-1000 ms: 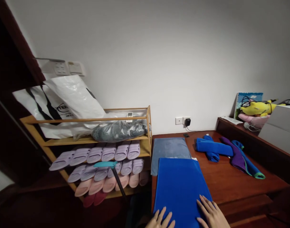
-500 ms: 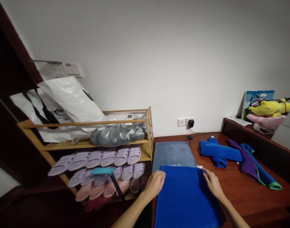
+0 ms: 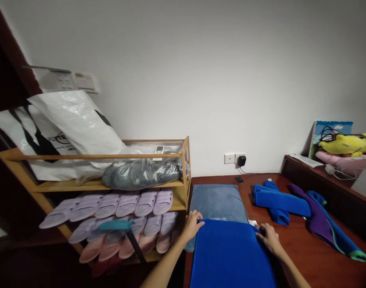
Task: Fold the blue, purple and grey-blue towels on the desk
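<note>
A bright blue towel (image 3: pixel 231 256) lies flat on the wooden tabletop, its far edge overlapping a grey-blue folded towel (image 3: pixel 215 200) with pale lettering. My left hand (image 3: pixel 192 227) pinches the far left corner of the blue towel between thumb and fingers. At the far right corner, the fingers of my right hand (image 3: pixel 270 240) are curled in and closed on the same towel, near a small white tag (image 3: pixel 253 223). To the right lie rolled blue cloths (image 3: pixel 280 201) crossed over each other, and a purple cloth (image 3: pixel 317 220) beside a blue one with green edging (image 3: pixel 347 244).
On the left a wooden shoe rack (image 3: pixel 183 196) holds lilac and pink slippers (image 3: pixel 127 204), with white bags (image 3: pixel 78 124) on top. A teal-topped stick (image 3: pixel 117 225) stands before it. A raised ledge (image 3: pixel 303 170) with a yellow plush toy (image 3: pixel 347 144) borders the right.
Both hands have shifted slightly toward me, and the blue towel's far edge sits lower. My right fingers have curled in at its corner. The camera view has moved a little.
</note>
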`<state>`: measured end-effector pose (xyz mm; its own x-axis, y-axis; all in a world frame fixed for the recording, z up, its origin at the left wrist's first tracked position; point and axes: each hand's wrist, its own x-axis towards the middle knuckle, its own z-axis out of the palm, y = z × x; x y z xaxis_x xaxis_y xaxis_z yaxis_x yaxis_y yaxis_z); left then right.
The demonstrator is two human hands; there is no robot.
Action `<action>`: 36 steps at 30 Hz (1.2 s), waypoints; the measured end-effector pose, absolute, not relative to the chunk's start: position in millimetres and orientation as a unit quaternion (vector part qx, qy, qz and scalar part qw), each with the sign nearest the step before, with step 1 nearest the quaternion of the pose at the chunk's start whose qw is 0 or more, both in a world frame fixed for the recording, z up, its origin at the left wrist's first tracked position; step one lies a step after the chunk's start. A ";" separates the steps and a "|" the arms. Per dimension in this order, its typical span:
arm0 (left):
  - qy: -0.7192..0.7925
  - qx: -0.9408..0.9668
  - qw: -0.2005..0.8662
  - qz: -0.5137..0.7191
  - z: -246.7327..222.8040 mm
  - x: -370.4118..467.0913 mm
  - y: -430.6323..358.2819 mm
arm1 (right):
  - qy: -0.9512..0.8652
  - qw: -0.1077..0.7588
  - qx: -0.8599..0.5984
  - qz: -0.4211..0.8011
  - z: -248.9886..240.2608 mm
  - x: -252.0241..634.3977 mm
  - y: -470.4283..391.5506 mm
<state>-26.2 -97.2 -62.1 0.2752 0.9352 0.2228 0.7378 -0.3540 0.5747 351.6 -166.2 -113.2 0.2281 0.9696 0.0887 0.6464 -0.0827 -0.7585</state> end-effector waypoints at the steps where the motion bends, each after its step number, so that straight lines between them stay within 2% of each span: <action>1: 0.537 0.771 0.200 0.278 -62.1 -27.9 -94.5 | -0.576 0.361 -0.692 0.242 -111.4 351.7 -163.7; 8: 0.495 0.726 0.346 0.329 -60.1 -34.6 -84.8 | -0.542 0.430 -0.625 0.362 -91.8 349.2 -160.6; 15: 0.481 0.677 0.445 0.335 -55.5 -41.0 -77.5 | -0.496 0.470 -0.624 0.379 -67.6 350.2 -164.4; 24: 0.490 0.649 0.451 0.367 -30.7 -40.9 -85.4 | -0.497 0.485 -0.635 0.339 -47.3 349.0 -165.8; 36: 0.416 0.701 0.424 0.395 36.3 -58.7 -120.1 | -0.543 0.512 -0.604 0.280 6.1 350.8 -202.9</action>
<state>-58.7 -120.1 36.3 0.3425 0.9177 0.2011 0.2493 -0.2951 0.9224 350.8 -202.9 6.1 0.2543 0.9424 0.2175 0.3682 0.1136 -0.9228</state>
